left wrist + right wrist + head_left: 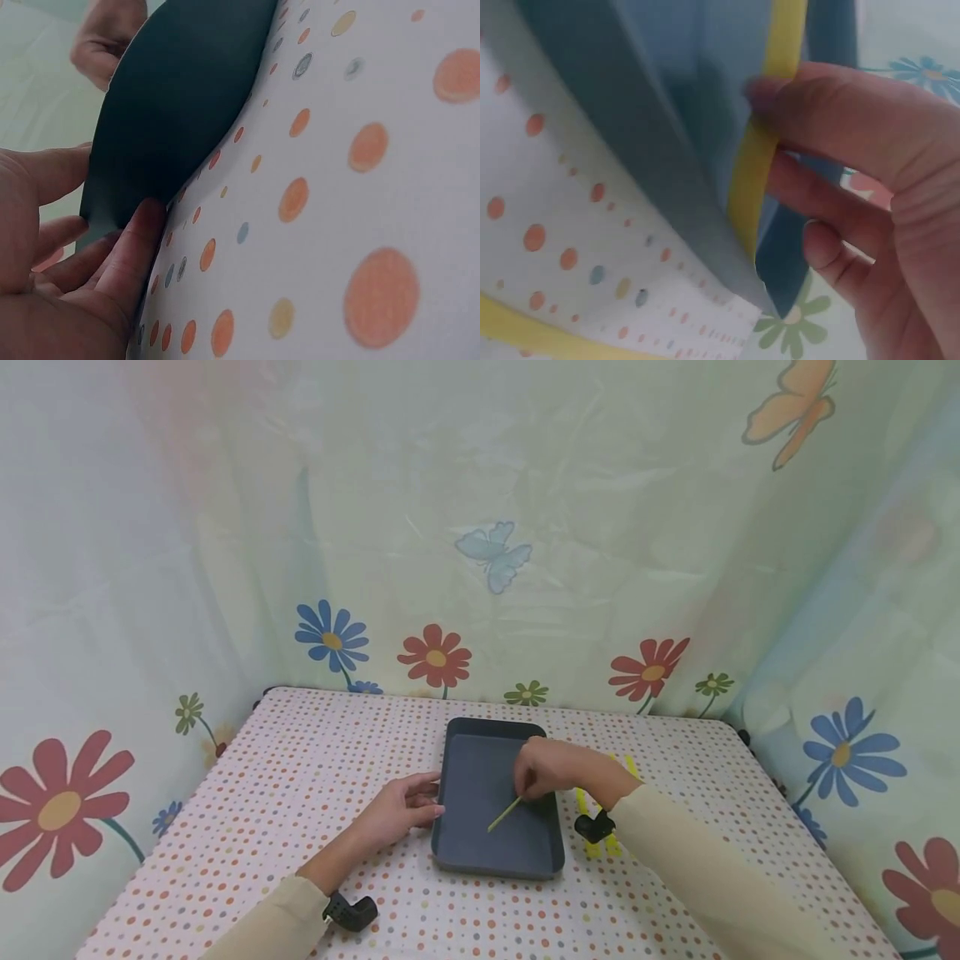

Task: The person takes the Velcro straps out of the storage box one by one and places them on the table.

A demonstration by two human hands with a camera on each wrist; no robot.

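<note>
A dark grey rectangular tray (480,852) sits on the dotted table. My left hand (405,810) rests against its left side, fingers loosely extended; in the left wrist view, fingertips (146,217) touch the outer wall. Above the tray's right half, my right hand (540,768) pinches a narrow, flat yellow strip (504,815) between thumb and fingers. The strip slants down to the left over the tray floor. In the right wrist view, the same yellow strip (751,172) runs past the thumb near the tray wall (652,142).
More yellow strips (592,846) lie on the table right of the tray, partly hidden under the right forearm. The white tablecloth (337,735) has coloured dots. Behind the table hangs a curtain (375,485) printed with flowers and butterflies.
</note>
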